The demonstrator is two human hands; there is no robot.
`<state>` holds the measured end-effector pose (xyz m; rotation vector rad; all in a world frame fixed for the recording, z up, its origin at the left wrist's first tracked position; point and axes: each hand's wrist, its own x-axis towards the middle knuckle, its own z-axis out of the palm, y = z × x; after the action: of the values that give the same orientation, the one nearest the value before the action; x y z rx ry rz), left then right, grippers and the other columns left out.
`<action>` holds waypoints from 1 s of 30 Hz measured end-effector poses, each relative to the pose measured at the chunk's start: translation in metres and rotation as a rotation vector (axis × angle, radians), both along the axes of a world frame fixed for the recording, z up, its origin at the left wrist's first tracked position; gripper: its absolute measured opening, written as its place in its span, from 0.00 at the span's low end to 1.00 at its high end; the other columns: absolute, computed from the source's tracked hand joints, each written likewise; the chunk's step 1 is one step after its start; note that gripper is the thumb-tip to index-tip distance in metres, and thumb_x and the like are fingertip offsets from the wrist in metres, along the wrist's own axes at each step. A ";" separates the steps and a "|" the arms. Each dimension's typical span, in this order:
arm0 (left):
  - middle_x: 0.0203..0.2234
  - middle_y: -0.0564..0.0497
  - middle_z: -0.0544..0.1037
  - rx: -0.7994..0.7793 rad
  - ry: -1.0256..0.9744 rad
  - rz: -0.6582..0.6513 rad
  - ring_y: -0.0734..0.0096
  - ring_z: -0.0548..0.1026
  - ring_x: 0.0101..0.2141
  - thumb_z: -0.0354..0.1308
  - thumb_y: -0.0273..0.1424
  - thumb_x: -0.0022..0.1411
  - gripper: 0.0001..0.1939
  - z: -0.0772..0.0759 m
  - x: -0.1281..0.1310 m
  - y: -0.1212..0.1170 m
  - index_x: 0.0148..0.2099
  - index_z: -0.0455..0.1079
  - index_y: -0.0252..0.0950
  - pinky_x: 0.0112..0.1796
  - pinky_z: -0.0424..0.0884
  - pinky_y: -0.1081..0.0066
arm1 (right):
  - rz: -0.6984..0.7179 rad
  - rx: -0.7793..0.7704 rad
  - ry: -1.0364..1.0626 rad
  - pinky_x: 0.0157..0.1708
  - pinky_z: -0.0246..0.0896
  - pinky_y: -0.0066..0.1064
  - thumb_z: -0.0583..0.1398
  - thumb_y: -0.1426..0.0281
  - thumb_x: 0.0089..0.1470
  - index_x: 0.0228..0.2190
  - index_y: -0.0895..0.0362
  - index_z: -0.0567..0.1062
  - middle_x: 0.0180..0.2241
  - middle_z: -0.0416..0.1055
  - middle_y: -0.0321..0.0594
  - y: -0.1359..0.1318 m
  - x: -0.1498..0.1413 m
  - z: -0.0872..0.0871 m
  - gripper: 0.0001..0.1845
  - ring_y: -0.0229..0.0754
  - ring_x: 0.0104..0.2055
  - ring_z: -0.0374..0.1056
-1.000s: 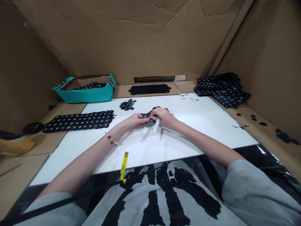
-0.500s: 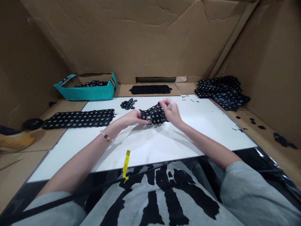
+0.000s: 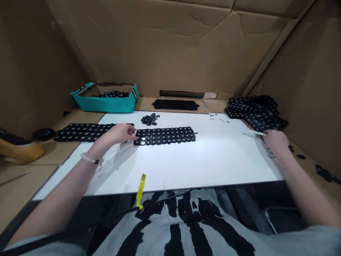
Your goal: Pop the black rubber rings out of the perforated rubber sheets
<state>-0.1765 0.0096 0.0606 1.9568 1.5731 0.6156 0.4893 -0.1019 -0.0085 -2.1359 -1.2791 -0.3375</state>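
A black sheet (image 3: 166,136) of joined round pieces with pale centres lies flat on the white board. Two spots near its left end show bright white. At that end is my left hand (image 3: 121,134), thumb and forefinger apart, the thumb touching or just over the edge. Far to the right, my right hand (image 3: 277,140) is closed around a slim white pen-like tool (image 3: 255,133) pointing left; its exact kind is unclear. Another dotted black sheet (image 3: 80,132) lies partly behind my left wrist. A small heap of loose black discs (image 3: 149,119) sits behind the central sheet.
A teal box (image 3: 106,104) holding black discs stands at the back left. Crumpled dotted black sheets (image 3: 253,108) lie at the back right. One more black strip (image 3: 176,104) rests along the rear cardboard. Black scraps (image 3: 220,119) are scattered on the white board (image 3: 213,163).
The central black sheet was bunched up in both hands and now lies spread flat. My right hand has swung far right with the white tool. My left hand has shifted left.
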 end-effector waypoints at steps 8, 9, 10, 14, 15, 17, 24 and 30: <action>0.29 0.48 0.78 0.053 0.230 -0.193 0.63 0.71 0.30 0.69 0.35 0.43 0.11 -0.011 0.034 -0.024 0.32 0.77 0.39 0.30 0.61 0.72 | 0.536 0.282 0.127 0.41 0.64 0.42 0.54 0.64 0.60 0.33 0.50 0.77 0.28 0.71 0.42 0.042 -0.126 0.059 0.11 0.50 0.36 0.71; 0.29 0.48 0.78 0.073 0.208 -0.203 0.62 0.72 0.30 0.69 0.34 0.43 0.10 -0.015 0.038 -0.025 0.32 0.77 0.39 0.30 0.61 0.71 | 0.611 0.267 0.208 0.40 0.64 0.40 0.53 0.61 0.62 0.36 0.51 0.77 0.32 0.73 0.44 0.050 -0.155 0.068 0.14 0.49 0.38 0.71; 0.28 0.48 0.78 0.094 0.197 -0.202 0.62 0.72 0.30 0.69 0.34 0.43 0.10 -0.019 0.040 -0.026 0.32 0.78 0.39 0.30 0.61 0.71 | 0.680 0.252 0.286 0.39 0.64 0.38 0.51 0.58 0.63 0.38 0.53 0.77 0.33 0.74 0.45 0.057 -0.185 0.075 0.18 0.47 0.38 0.71; 0.28 0.48 0.79 0.112 0.259 -0.212 0.61 0.74 0.31 0.64 0.36 0.50 0.10 -0.021 0.040 -0.029 0.36 0.78 0.39 0.31 0.63 0.70 | 0.998 -0.042 0.718 0.24 0.58 0.29 0.44 0.46 0.63 0.36 0.57 0.78 0.15 0.63 0.35 0.076 -0.300 0.075 0.33 0.37 0.19 0.61; 0.30 0.48 0.79 0.102 0.287 -0.220 0.61 0.75 0.32 0.62 0.37 0.53 0.10 -0.020 0.039 -0.030 0.37 0.78 0.39 0.33 0.65 0.70 | 1.061 -0.115 0.794 0.22 0.57 0.27 0.47 0.46 0.61 0.33 0.57 0.77 0.13 0.61 0.33 0.079 -0.325 0.069 0.32 0.35 0.18 0.60; 0.32 0.48 0.80 0.095 0.327 -0.233 0.60 0.76 0.34 0.58 0.37 0.57 0.12 -0.019 0.038 -0.033 0.40 0.78 0.38 0.35 0.66 0.69 | 1.188 -0.221 0.885 0.22 0.57 0.25 0.53 0.51 0.60 0.28 0.58 0.76 0.15 0.64 0.33 0.084 -0.368 0.053 0.25 0.33 0.19 0.61; 0.38 0.47 0.81 0.230 0.336 -0.260 0.59 0.77 0.38 0.57 0.37 0.56 0.12 -0.027 0.039 -0.041 0.39 0.78 0.38 0.38 0.67 0.68 | 1.071 -0.307 1.151 0.17 0.55 0.22 0.56 0.73 0.48 0.30 0.56 0.69 0.18 0.70 0.31 0.084 -0.433 0.009 0.03 0.33 0.18 0.62; 0.35 0.47 0.80 0.217 0.291 -0.282 0.59 0.75 0.36 0.58 0.35 0.55 0.11 -0.030 0.040 -0.039 0.38 0.77 0.36 0.39 0.67 0.67 | 1.158 -0.211 0.986 0.21 0.56 0.22 0.58 0.72 0.44 0.25 0.56 0.69 0.17 0.68 0.30 0.078 -0.430 0.002 0.02 0.32 0.20 0.63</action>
<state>-0.1367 -0.0291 0.0311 2.4692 1.3981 0.4128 0.0592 -0.0234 -0.0063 -1.0356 -1.6128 1.1909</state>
